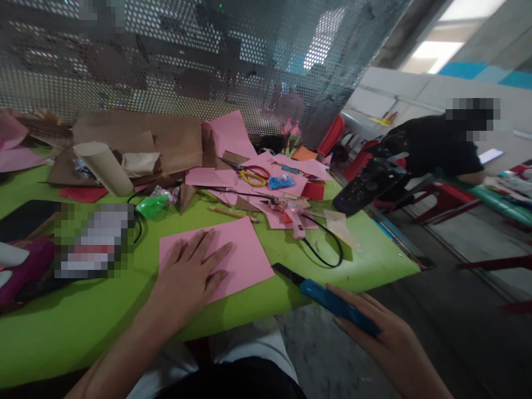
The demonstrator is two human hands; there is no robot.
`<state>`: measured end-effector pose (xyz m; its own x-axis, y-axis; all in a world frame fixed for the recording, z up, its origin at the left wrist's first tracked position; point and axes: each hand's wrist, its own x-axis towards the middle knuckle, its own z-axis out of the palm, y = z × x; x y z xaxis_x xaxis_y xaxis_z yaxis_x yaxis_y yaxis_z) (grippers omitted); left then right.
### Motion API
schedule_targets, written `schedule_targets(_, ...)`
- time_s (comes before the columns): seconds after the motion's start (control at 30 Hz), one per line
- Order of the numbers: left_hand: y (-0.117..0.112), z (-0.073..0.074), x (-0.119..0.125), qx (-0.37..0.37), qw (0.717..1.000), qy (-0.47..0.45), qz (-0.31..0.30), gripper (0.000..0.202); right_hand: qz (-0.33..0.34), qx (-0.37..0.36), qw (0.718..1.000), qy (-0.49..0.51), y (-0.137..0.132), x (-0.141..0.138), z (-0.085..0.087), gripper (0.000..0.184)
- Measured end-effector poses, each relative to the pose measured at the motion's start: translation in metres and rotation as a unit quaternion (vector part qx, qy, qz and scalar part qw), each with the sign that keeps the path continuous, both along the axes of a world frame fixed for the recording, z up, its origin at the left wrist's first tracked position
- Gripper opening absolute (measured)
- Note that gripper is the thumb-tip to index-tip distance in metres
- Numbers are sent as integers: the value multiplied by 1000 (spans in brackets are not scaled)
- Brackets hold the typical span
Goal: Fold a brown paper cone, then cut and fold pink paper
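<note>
My left hand (191,266) lies flat with fingers spread on a pink sheet of paper (243,255) near the table's front edge. In my right hand (374,321) is a blue utility knife (328,299), its fingers wrapped round the handle. The dark blade points left and ends close to the sheet's right corner; whether it touches the paper I cannot tell. A pencil (233,214) rests just behind the sheet. Further right, a pink glue gun (296,221) with a black cord lies on paper scraps.
Scissors with yellow and red handles (253,176) lie among pink scraps on the green table (103,321). A cardboard tube (103,166) leans by brown cardboard (178,141). A green bag (153,205) sits left of centre. At right are a black tumbler (369,180) and a seated person (436,147).
</note>
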<state>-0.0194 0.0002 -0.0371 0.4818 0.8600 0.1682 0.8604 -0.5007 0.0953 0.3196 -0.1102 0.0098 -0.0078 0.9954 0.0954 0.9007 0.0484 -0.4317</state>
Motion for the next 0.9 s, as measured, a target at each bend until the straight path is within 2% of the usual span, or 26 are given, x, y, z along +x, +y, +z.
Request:
schedule_targets(0.47, 0, -4, -1, 25, 1000, -8, -6, 50, 4, 11, 1000, -14, -2, 4, -3, 38)
schedule_targets(0.9, 0, -3, -1, 13, 1000, -4, -2, 50, 13, 2, 1000, -3, -2, 4, -4, 38)
